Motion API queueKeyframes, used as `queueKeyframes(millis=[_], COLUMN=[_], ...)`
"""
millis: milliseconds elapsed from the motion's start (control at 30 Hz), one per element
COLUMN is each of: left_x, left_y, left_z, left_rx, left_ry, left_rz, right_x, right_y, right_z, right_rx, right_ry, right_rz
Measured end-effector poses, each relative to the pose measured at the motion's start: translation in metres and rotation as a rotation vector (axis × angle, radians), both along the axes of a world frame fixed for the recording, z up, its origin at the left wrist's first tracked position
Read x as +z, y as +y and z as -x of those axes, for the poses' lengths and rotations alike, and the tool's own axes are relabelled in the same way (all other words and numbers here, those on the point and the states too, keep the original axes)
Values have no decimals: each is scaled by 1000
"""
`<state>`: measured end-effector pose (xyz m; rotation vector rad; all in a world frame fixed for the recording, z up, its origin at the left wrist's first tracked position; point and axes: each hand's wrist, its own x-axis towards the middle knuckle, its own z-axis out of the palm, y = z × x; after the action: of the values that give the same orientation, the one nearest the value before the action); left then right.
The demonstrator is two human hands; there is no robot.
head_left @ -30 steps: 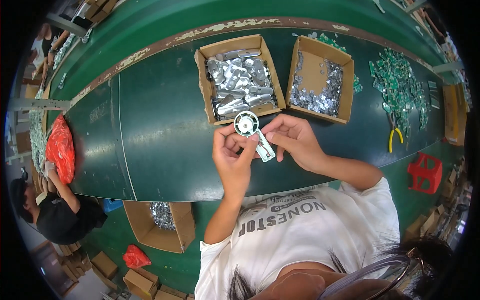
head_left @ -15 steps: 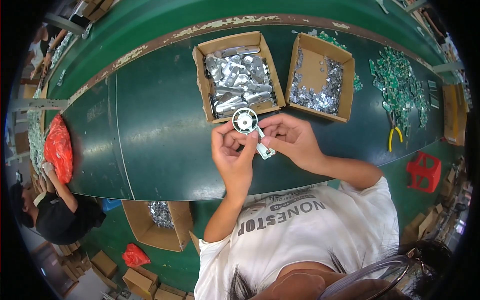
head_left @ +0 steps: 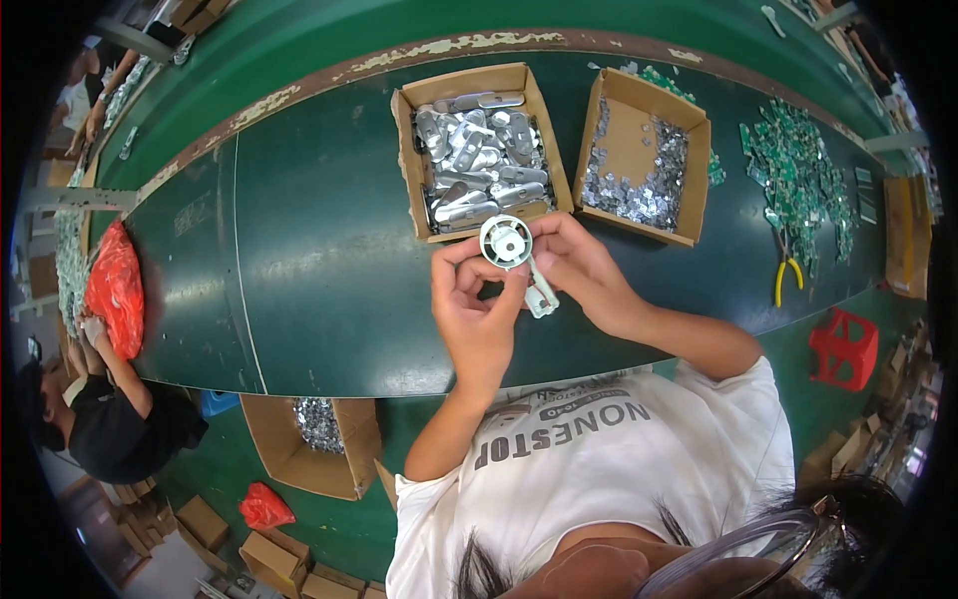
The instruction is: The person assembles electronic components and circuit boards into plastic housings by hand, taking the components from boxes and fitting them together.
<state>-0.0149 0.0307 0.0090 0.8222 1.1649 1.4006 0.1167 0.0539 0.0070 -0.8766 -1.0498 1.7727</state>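
Between both hands is a pale plastic handheld-fan housing (head_left: 506, 243), with a round spoked ring and a short handle pointing toward me. My left hand (head_left: 477, 309) grips it from the left, thumb and fingers closed about the ring's lower side. On the other side, my right hand (head_left: 594, 280) pinches the housing where ring and handle join; its fingertips are partly hidden. Just beyond the ring stands a cardboard box of shiny metal plates (head_left: 469, 150). Right of it, another cardboard box (head_left: 624, 110) contains many small metal pieces (head_left: 639, 195).
Green circuit boards (head_left: 798, 170) lie heaped at the right of the dark green table (head_left: 329, 250), beside yellow-handled pliers (head_left: 788, 280). A red bag (head_left: 115, 290) sits at the left end, near a co-worker in black (head_left: 130, 429). A red stool (head_left: 844, 347) stands at right.
The housing and both hands have shifted slightly right, and the ring has turned a little. My right fingers have moved from the handle up toward the ring.
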Motion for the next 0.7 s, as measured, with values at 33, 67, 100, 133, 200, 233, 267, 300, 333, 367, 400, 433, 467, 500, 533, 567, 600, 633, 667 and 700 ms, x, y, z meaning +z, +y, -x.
queueKeyframes(millis=[33,67,100,133,200,233,267,300,333,367,400,433,467,500,533,567,600,633,667,700], left_x=[1,2,3,5,8,9,9,9,7,2,-1,-3,-10,-12,-5,-5,-2,1,1,0], left_y=[0,0,0,-1,-3,-4,-5,-8,-10,-10,-10,-11,-12,-13,-13,-16,-16,-16,-16,-18], left_z=[-3,-6,-9,-11,-12,-11,-10,-13,-12,-12,-13,-14,-14,-17,-20,-18,-19,-20,-21,-21], left_rx=[-1,-34,-38,-26,-24,-33,-40,-61,-79,-77,-91,-93,-133,-124,-126,-158,-158,-161,-149,-153], left_ry=[1,-31,-31,-44,-87,-122,-156,-180,-172,-193,-180,-169,-105,-63,-16,46,42,35,24,18], left_rz=[1,14,13,21,21,66,108,121,134,127,115,66,16,-14,-14,-45,-57,-66,-83,-71], right_x=[4,7,0,0,2,4,7,10,4,5,8,7,5,8,16,23,20,17,22,21], right_y=[1,2,4,3,4,6,3,-1,-3,-3,-4,-3,-2,2,3,2,1,-1,-2,-2], right_z=[0,1,2,1,1,3,2,0,-2,-1,1,-3,-4,2,3,2,2,4,5,4], right_rx=[-3,-6,-42,-44,-99,-98,-93,-85,-53,-59,-66,-79,-90,-155,-230,-170,-178,-188,-221,-224], right_ry=[-113,-227,-400,-399,-568,-553,-544,-532,-548,-529,-512,-527,-543,-529,-523,-599,-596,-596,-604,-649], right_rz=[-12,-24,-176,-177,-467,-483,-392,-305,-262,-243,-221,-233,-235,-308,-369,-423,-473,-521,-512,-536])
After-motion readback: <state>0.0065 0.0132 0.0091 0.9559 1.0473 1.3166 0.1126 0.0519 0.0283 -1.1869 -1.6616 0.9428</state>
